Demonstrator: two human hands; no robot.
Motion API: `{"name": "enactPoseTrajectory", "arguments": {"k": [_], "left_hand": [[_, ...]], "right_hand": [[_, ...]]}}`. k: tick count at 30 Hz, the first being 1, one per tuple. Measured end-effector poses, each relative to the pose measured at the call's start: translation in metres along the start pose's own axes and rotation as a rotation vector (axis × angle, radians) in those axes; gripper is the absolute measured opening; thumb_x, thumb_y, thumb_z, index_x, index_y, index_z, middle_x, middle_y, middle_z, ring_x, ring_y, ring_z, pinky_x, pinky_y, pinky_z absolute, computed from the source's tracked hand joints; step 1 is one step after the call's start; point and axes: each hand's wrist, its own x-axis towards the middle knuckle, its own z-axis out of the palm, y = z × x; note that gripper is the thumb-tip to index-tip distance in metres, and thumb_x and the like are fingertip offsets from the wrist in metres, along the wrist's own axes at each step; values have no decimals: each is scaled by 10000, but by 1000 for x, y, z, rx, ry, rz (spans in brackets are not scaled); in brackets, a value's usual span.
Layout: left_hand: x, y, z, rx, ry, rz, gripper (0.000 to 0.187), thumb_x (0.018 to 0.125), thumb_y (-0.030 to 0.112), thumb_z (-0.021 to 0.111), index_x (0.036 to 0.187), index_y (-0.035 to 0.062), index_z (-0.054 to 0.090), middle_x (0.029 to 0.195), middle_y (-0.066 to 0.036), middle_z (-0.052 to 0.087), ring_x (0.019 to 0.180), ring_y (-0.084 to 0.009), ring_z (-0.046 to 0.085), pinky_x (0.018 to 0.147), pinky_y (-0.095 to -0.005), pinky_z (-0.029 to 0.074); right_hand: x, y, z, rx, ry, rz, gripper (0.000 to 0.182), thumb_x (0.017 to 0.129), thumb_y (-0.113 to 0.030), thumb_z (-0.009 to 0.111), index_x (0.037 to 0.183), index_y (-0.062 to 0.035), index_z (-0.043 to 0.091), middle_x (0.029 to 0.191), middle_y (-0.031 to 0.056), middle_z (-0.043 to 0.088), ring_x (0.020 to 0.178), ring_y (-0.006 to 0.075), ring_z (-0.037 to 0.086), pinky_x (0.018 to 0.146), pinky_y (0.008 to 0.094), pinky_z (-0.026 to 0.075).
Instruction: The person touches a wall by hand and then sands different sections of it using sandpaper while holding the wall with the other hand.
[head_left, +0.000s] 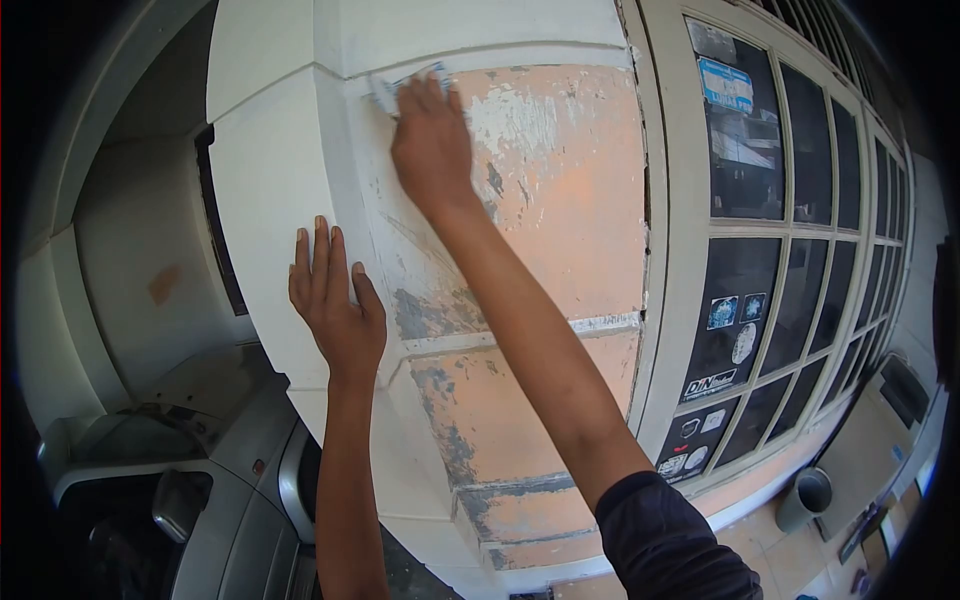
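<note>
A black-and-white sticker [710, 384] low on a dark glass pane [735, 270] of the white-framed window read "DJN" or "DIN" in bold capitals; its middle letter was unclear, and the smaller lettering beside and under it was too small to make out. Above it, two blue-and-white stickers [722, 312] and a white oval sticker [744, 343] carried marks too small to read. On the upper pane [742, 150], a blue-and-white label [725, 84] bore blurred print. The small stickers [690, 428] on the pane below were illegible too.
</note>
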Motion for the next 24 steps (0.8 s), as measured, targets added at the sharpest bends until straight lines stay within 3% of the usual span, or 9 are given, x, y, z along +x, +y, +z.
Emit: {"name": "enactPoseTrajectory", "arguments": {"k": [4, 7, 10, 13, 15, 19, 22, 24], "left_hand": [[-1, -2, 3, 11, 17, -5, 452, 913, 15, 509, 1362, -32, 499, 1458, -181, 465, 1415, -353, 339, 1142, -490, 230], [-2, -2, 3, 14, 6, 0, 453, 912, 15, 508, 1363, -35, 496, 1458, -183, 465, 1413, -355, 342, 1143, -490, 230], [-1, -1, 0, 16, -5, 9, 450, 912, 14, 507, 1359, -41, 497, 1456, -185, 466, 1409, -359, 347, 1141, -490, 232], [0, 0, -1, 11, -8, 19, 446, 916, 18, 504, 1356, -47, 495, 1456, -190, 465, 1407, -367, 348, 1141, -493, 231], [-1, -2, 0, 21, -2, 26, 447, 918, 21, 502, 1360, -46, 492, 1459, -189, 462, 1408, -369, 346, 1141, -495, 231], [-2, 0, 4, 48, 14, -4, 442, 927, 30, 495, 1365, -32, 495, 1461, -183, 461, 1405, -370, 353, 1138, -499, 238], [-2, 1, 4, 51, 18, -1, 441, 929, 33, 495, 1365, -30, 496, 1461, -183, 462, 1401, -372, 358, 1137, -501, 240], [-1, 1, 2, 33, 8, 1, 440, 930, 34, 496, 1364, -32, 495, 1463, -184, 458, 1401, -372, 358, 1135, -503, 241]], "right_hand": [[6, 70, -73, -229, 221, 133, 315, 835, 21, 532, 1132, 92, 608, 1258, 277, 590, 1264, 441, 483, 1095, 535, 316], [12, 51, -44, -180, 278, 176, 338, 811, 37, 519, 1134, 92, 605, 1261, 272, 590, 1272, 447, 472, 1126, 533, 268], [3, -5, 16, 8, -30, -42, 306, 853, -53, 502, 1102, 68, 633, 1254, 246, 598, 1301, 383, 471, 1149, 495, 264], [-4, -10, 8, 71, -111, -76, 275, 860, -52, 502, 1067, 69, 638, 1253, 241, 601, 1292, 384, 482, 1142, 484, 289], [-5, 23, -33, -26, -102, -42, 300, 856, -37, 507, 1110, 66, 627, 1266, 245, 594, 1291, 393, 480, 1138, 495, 289], [-23, 106, -139, -248, 108, 165, 389, 816, 9, 523, 1194, 72, 588, 1318, 261, 557, 1311, 425, 448, 1138, 528, 259], [-23, 81, -111, -233, 139, 210, 408, 800, 20, 531, 1200, 77, 586, 1332, 269, 543, 1318, 434, 436, 1140, 535, 248], [-32, 24, -55, -44, 35, 184, 381, 824, -15, 516, 1184, 78, 600, 1318, 263, 552, 1323, 424, 430, 1148, 526, 248]]}}
